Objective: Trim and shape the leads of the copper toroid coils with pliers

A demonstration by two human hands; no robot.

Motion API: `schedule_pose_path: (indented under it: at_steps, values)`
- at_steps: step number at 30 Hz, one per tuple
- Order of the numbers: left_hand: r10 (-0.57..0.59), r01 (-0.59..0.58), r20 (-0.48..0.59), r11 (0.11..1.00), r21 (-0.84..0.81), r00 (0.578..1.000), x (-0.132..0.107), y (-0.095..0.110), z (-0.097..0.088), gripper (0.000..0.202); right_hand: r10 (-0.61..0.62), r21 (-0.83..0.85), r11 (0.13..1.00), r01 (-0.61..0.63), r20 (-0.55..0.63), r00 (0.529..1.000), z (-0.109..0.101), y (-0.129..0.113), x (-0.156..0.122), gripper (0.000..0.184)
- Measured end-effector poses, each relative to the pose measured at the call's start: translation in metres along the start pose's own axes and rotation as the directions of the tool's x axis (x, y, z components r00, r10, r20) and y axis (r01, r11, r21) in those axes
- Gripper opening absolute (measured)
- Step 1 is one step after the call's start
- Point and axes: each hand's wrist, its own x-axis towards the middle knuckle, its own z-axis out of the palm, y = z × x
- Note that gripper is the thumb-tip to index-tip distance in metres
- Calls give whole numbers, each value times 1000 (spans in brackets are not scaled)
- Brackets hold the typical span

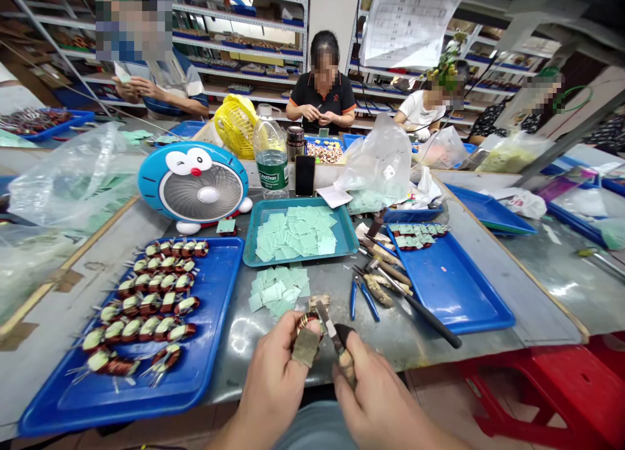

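My left hand is closed around a copper-wound ring coil, held just over the near edge of the bench. A grey-green pad covers the thumb, hiding much of the coil. In my right hand is a knife with a short flat blade and a pale wrapped handle; its tip is close against the coil, though contact is unclear. Something black wraps one right finger. Rows of similar coils with pale green tops lie in the blue tray at left.
Pale green square sheets lie loose beyond my hands, before a teal tray of more. Blue-handled cutters, a hammer and a blue tray sit right. Behind stand a cartoon fan, a bottle and several people.
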Motion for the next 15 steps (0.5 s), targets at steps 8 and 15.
schedule_pose_path:
  at_steps: [8, 15]
  values:
    - [80, -81, 24, 996, 37, 996, 4, -1, -9, 38, -9, 171, 985, 0, 56, 998, -4, -6, 9, 10]
    - [80, -74, 115, 996, -56, 990, 3, -5, -12, 37, -63, 336, 941, 41, 55, 996, 1, -3, 4, 11]
